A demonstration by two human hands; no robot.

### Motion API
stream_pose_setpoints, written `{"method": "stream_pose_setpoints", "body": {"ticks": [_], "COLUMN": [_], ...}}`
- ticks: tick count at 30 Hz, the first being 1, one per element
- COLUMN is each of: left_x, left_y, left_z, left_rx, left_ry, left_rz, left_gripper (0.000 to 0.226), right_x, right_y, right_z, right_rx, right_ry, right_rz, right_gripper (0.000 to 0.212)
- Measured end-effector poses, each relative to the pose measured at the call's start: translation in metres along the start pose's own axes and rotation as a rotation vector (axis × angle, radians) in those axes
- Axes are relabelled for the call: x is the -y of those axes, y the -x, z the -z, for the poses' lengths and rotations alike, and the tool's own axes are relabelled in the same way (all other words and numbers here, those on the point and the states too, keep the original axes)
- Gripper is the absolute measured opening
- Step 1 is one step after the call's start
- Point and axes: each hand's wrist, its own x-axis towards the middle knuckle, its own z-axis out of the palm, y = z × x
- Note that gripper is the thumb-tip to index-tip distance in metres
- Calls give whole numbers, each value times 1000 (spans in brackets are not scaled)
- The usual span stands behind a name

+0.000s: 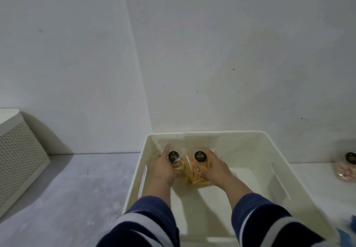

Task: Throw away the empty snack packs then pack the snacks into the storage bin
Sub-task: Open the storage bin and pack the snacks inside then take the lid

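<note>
Nearest the camera, two forearms in dark blue sleeves with pale stripes reach forward and down into a cream plastic storage bin (pixel 300 171) that sits on a pale grey floor (pixel 67 185) against a white wall (pixel 212 54).

Both hands are inside the bin, toward its far left corner. The left hand (pixel 162 167) lies over the left side of a clear snack pack (pixel 179 167) of light, curly pieces with a round black label on top; its fingers are curled round the pack, holding it, with the fingertips pointing to the far wall of the bin. The right hand (pixel 213 167) grips a second clear pack of orange sticks (pixel 197 171), also bearing a round black label; its thumb is tucked under the near edge and the fingers wrap the right side. The two packs lie side by side, touching or nearly so, low in the bin; whether they rest on the bottom cannot be told.

Outside the bin to the right, on the floor near the wall, lies a third pack of pinkish snacks (pixel 345 169) with a black label, partly cut off by the picture's edge. A bit of blue (pixel 353 222) shows at the right edge, too blurred to tell.

Well to the left, against the wall, stands a cream perforated basket (pixel 21 156).
</note>
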Motion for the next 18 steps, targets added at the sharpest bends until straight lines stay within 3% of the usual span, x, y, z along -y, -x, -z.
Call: {"method": "stream_pose_setpoints", "body": {"ticks": [4, 9, 11, 15, 18], "left_x": [11, 9, 3, -10, -30], "left_y": [-11, -7, -3, 19, 54], "left_z": [-16, -8, 0, 9, 19], "left_rx": [22, 105, 121, 165, 249], "left_ry": [-24, -122, -186, -306, -373], "left_rz": [86, 154, 154, 141, 14], "left_gripper": [54, 91, 92, 75, 56], "right_x": [0, 0, 5, 22, 25], "right_y": [-17, -17, -8, 29, 60], "right_z": [-18, -14, -4, 27, 53], "right_rx": [235, 263, 243, 240, 200], "right_ry": [-4, 44, 152, 444, 550], "right_rz": [-87, -100, -75, -31, -2], "right_gripper": [114, 119, 111, 64, 61]}}
